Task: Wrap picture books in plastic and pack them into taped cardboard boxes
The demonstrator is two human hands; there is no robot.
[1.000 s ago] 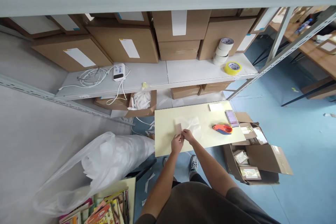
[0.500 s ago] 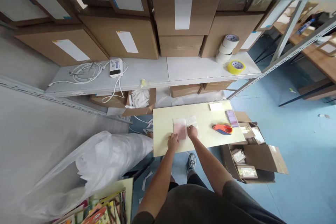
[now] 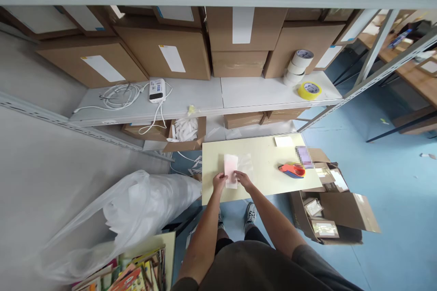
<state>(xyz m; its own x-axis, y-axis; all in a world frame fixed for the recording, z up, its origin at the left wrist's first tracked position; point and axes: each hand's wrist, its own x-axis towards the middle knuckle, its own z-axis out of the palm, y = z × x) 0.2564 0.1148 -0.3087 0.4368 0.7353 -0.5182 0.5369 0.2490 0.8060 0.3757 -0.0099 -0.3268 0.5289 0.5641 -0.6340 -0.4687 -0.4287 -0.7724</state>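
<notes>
A pink and white packet (image 3: 231, 167) is held just above the pale yellow table (image 3: 262, 145). My left hand (image 3: 219, 181) grips its left edge, fingers closed on it. On the opposite edge, the fingers of my right hand (image 3: 242, 178) pinch the same packet. A clear plastic sheet (image 3: 245, 163) lies on the table just right of the packet. Farther right are a red and blue tape dispenser (image 3: 292, 170), a blurred purple item (image 3: 303, 157) and a white paper stack (image 3: 283, 141).
A shelf (image 3: 201, 97) behind the table holds cardboard boxes, a power strip (image 3: 157, 90) and tape rolls (image 3: 309, 90). An open carton (image 3: 341, 209) stands on the floor at right. At left are a large plastic bag (image 3: 150, 200) and books (image 3: 136, 275).
The packet, lying flat on the table before, is now narrower in outline and held between both hands. My right hand has moved from the clear plastic onto the packet's right edge.
</notes>
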